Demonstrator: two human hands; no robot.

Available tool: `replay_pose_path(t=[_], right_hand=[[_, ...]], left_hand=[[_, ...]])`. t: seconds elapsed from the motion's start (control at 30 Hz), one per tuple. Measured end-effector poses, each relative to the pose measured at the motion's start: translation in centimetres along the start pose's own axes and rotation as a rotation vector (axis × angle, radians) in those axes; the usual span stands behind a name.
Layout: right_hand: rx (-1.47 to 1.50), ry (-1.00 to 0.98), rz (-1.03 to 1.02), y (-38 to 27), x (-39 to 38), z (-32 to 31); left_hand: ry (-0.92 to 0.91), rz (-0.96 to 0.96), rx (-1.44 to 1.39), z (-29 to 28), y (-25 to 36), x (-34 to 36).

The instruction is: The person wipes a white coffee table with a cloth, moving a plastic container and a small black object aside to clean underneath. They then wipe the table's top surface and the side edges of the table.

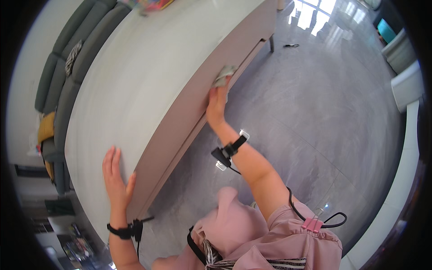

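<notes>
Clamped under the close-set fingers of the right hand (217, 104), a pale grey-green cloth (223, 75) sits at 12 o'clock, pressed against the pinkish front panel (180, 114) of a long, low table. The cloth's free folds stick out past the fingertips; blur hides whether the thumb pinches it or only lies alongside. Toward 8 o'clock the left hand (118, 183) holds nothing: it rests palm down on the white tabletop (135, 85), fingers slightly spread, thumb toward the near edge, apparently as a brace.

The step in hand looks like wiping down the upright front, with the right arm reaching along it toward the far end. As I judge it, the next move calls for steady pressure with the cloth flat, following the panel's line between the tabletop edge and the long groove (238, 72) below. Reaching nearer the table leg (272, 43) at 1 o'clock would need more lean from the body, with the left hand bearing weight.

A grey sofa (85, 45) stands toward 10 o'clock beyond the tabletop, and a small dark object (291, 45) lies on the shiny grey floor (306, 121) between 1 and 2 o'clock, well apart from the cloth.
</notes>
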State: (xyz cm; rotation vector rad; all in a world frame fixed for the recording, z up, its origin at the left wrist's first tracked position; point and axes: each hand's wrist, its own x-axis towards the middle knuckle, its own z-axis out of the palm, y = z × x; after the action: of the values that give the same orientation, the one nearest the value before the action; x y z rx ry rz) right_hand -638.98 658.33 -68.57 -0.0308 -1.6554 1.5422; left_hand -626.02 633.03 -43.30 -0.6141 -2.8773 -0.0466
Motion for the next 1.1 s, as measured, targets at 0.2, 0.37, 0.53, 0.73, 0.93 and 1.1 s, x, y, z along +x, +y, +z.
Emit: replay_pose_path(t=[0.2,0.37,0.53,0.73,0.93,1.1], right_hand=[[0.122,-0.189,0.027,-6.5,-9.8,1.9],[0.452,-0.708,0.379,-12.9,-15.0,-2.3],[1.265,-0.500,1.389,-12.3,-11.8,-6.2],[1.262,-0.485,1.528,-12.7,-10.2,-8.3],[0.786,-0.565,1.464,-8.9,-10.7,-9.4],[0.707,-0.016,1.153,2.2,0.1,-12.3]], left_hand=[[0.132,0.019,0.122,-0.6,0.0,-0.8],[0.464,0.212,-0.105,2.4,3.5,-6.5],[0.302,-0.259,-0.674,11.5,8.2,-11.2],[-0.121,-0.885,-1.724,17.3,9.4,-9.3],[-0.122,-0.778,-1.410,21.1,10.1,-9.3],[-0.162,-0.712,-1.323,19.4,7.3,-12.6]])
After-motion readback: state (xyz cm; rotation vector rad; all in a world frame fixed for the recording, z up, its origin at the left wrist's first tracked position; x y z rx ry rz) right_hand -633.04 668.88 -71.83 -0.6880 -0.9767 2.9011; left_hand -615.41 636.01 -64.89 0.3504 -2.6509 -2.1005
